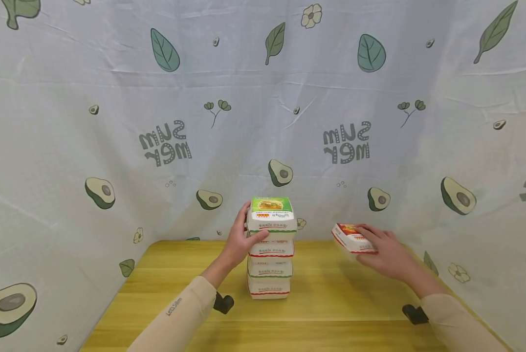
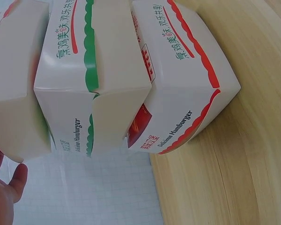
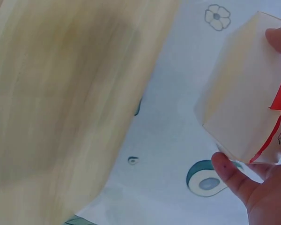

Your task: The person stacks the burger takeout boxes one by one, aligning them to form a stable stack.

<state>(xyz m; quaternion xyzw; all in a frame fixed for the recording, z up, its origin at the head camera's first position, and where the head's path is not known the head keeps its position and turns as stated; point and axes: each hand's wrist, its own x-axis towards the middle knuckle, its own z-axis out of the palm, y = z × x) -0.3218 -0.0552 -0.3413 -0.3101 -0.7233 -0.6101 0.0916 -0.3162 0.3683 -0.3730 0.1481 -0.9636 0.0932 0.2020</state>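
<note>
A stack of several white cardboard hamburger boxes stands near the middle of the table, with red and green wavy trims alternating. On top is a box with a green lid and a burger picture (image 1: 272, 220). My left hand (image 1: 236, 244) grips that top box from its left, thumb across the front and fingers along the side. Off to the right, my right hand (image 1: 388, 252) holds a red-lidded hamburger box (image 1: 347, 239) tilted above the table. In the right wrist view, thumb and fingers span this box (image 3: 243, 98). The left wrist view shows the lowest box (image 2: 187, 70) resting on the wood.
The wooden table (image 1: 333, 303) ends at a hanging cloth (image 1: 245, 88) printed with avocados and leaves, which also encloses both sides. One black object (image 1: 223, 303) lies beside my left forearm and another black object (image 1: 414, 314) near my right wrist.
</note>
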